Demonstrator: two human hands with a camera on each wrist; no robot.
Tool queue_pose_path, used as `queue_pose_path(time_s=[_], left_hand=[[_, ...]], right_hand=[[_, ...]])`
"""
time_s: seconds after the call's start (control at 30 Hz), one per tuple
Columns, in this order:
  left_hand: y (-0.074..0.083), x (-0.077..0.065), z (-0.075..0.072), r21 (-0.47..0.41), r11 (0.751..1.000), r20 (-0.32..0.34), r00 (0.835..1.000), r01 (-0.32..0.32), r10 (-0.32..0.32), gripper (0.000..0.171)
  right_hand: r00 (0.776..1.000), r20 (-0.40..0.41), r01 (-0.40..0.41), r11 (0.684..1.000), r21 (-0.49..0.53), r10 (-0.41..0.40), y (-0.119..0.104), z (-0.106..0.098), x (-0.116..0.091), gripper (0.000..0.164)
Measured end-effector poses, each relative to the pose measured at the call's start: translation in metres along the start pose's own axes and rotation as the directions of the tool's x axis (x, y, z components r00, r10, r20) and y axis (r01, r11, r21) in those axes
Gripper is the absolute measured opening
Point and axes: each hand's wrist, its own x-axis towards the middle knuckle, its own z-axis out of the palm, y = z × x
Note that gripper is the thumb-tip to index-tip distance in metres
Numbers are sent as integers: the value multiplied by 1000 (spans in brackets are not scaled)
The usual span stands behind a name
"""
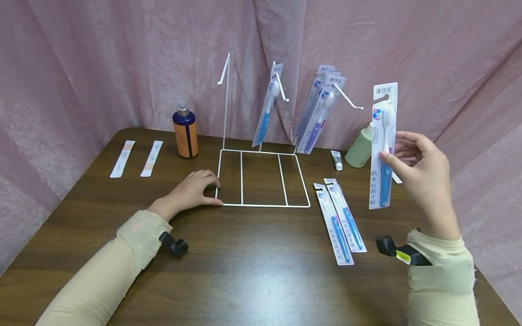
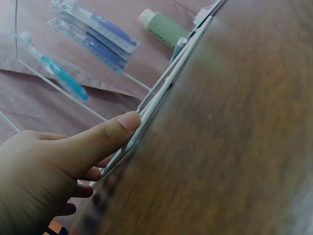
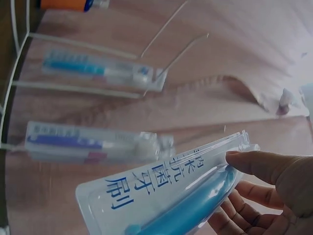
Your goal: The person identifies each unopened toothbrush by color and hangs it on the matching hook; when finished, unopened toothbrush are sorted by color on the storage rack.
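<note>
My right hand (image 1: 428,176) holds up a blue toothbrush in a blister pack (image 1: 382,149), pinched by its side edge between thumb and fingers. The pack stands upright, right of the rack. At the front left corner of the white wire rack (image 1: 265,206), my left hand (image 1: 189,190) grips the base wire, thumb (image 2: 110,134) on the front bar. From the middle hook hangs one packed blue toothbrush (image 1: 266,111); several packs, a purple toothbrush (image 1: 318,122) in front, hang on the right hook. The left hook (image 1: 223,70) is bare. Two packed blue toothbrushes (image 1: 334,226) lie right of the base.
An orange and navy pump bottle (image 1: 185,136) stands left of the rack, near two white sachets (image 1: 152,158). On the right are a tilted green bottle (image 1: 359,149) and a small tube (image 1: 336,160). Behind the table hangs a pink curtain (image 1: 142,59).
</note>
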Motion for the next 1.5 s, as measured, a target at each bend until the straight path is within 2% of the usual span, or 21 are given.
queue_pose_path(time_s=[0.27, 0.47, 0.67, 1.17, 1.5], left_hand=[[-1, -2, 2, 2, 1000, -11, 1000, -9, 10, 50], [0, -2, 5, 0, 1000, -15, 1000, -9, 9, 49], [0, -1, 5, 1, 1000, -24, 1000, -19, 20, 49], [-1, 1, 2, 8, 1000, -14, 1000, -9, 9, 51], [1, -2, 0, 6, 1000, -8, 1000, -4, 4, 52]], right_hand=[[994, -17, 110, 993, 49, -109, -31, 31, -2, 46], [984, 32, 171, 977, 129, -176, -46, 62, 2, 43], [984, 72, 149, 970, 192, -165, -56, 88, 9, 43], [976, 112, 165, 968, 190, -188, -63, 125, 15, 43], [988, 75, 120, 972, 201, -137, -64, 156, 32, 43]])
